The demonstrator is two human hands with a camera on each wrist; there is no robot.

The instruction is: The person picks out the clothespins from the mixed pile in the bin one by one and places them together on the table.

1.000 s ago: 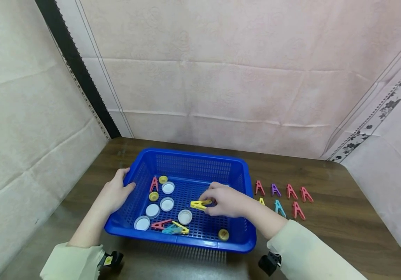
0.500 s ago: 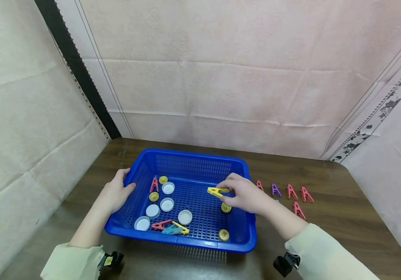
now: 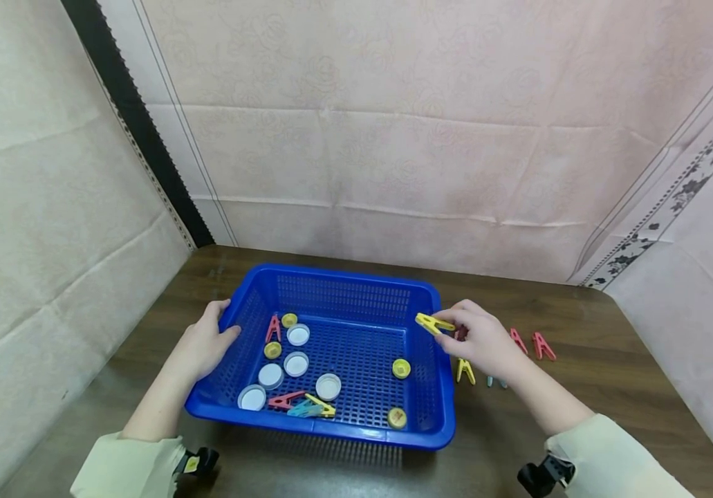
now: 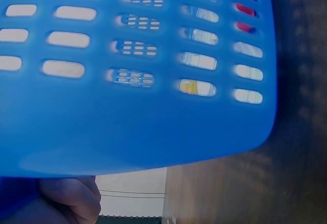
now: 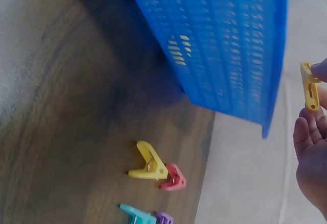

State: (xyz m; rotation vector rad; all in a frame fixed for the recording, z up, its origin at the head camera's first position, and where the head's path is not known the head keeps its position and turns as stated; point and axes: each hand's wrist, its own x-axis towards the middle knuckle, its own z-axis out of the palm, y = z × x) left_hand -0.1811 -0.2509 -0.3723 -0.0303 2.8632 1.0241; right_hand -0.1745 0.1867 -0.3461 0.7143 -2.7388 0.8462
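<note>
Basket (image 3: 344, 294), perforated plastic, glossy; clothespin (image 3: 432, 324) near its three o'clock, smooth plastic; tabletop (image 3: 617, 394), wood-grained, sheen strongest at basket's six o'clock; wall covering (image 3: 393, 152) at twelve o'clock, creased, matt, cloth or paper unclear; sleeves (image 3: 624, 462), matt cloth.

"Where can a hand pass?"
"Through the open top of the basket (image 3: 359, 349), to bare floor between the white lids (image 3: 328, 386) and the two yellow caps (image 3: 401, 369) at right."
"What's in the way?"
"At the left rim, the left hand (image 3: 202, 346); at the right rim, the right hand (image 3: 479, 337) and its clip (image 3: 431, 323), with more clips (image 3: 544, 346) on the table (image 3: 630, 408) beyond."
</note>
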